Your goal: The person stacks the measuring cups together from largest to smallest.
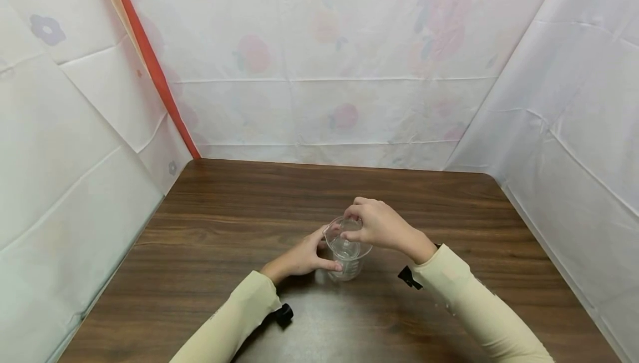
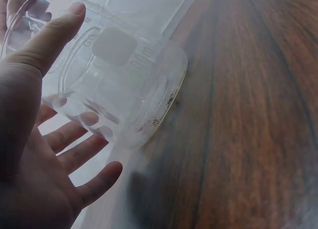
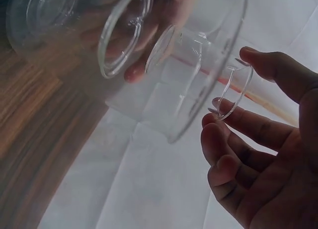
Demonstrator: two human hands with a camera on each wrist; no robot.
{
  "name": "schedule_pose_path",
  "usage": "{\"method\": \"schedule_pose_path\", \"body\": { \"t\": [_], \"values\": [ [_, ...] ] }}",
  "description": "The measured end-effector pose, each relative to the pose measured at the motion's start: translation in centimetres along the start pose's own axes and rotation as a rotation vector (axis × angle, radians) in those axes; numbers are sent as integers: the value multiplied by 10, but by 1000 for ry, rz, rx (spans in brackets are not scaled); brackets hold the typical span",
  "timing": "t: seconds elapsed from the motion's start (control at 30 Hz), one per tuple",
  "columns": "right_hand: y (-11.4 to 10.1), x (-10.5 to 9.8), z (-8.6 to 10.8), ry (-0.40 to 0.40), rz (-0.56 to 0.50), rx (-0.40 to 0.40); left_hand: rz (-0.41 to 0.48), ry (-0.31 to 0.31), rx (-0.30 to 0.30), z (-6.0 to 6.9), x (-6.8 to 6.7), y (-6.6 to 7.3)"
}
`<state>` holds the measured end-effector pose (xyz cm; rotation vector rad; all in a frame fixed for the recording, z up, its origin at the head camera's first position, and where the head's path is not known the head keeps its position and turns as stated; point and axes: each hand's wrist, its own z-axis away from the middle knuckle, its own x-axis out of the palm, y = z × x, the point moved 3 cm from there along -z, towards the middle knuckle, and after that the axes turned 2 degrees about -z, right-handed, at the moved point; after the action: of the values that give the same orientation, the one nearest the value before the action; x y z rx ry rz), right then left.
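A clear glass beaker (image 1: 351, 270) with printed markings stands on the table, its base touching the wood in the left wrist view. My left hand (image 1: 303, 256) holds the beaker from the left, thumb on the near side and fingers behind. Inside the beaker is a smaller clear glass vessel (image 1: 346, 248). From above, my right hand (image 1: 381, 223) pinches this vessel's rim (image 3: 224, 94) between thumb and fingers, just outside the beaker's mouth in the right wrist view. The smaller vessel's exact kind is hard to tell through the glass.
Both hands work over a dark wood-grain table (image 1: 229, 202). Pale patterned sheets (image 1: 299, 113) hang behind it and at both sides. A red strip (image 1: 150, 58) runs down the back left corner. Each wrist wears a black strap mount (image 1: 409, 277).
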<state>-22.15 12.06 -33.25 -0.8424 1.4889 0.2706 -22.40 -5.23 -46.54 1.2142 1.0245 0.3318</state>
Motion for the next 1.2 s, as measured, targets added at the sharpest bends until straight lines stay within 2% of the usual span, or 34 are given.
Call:
{"method": "schedule_pose_path", "body": {
  "t": [0.43,0.6,1.2],
  "values": [
    [-3,9,0,-63,36,16,-9,-5,11,0,-1,1],
    [-5,12,0,-76,41,22,-20,-5,-3,0,-1,0],
    [-5,23,3,-54,104,2,-9,-11,31,0,0,1]
  ]
}}
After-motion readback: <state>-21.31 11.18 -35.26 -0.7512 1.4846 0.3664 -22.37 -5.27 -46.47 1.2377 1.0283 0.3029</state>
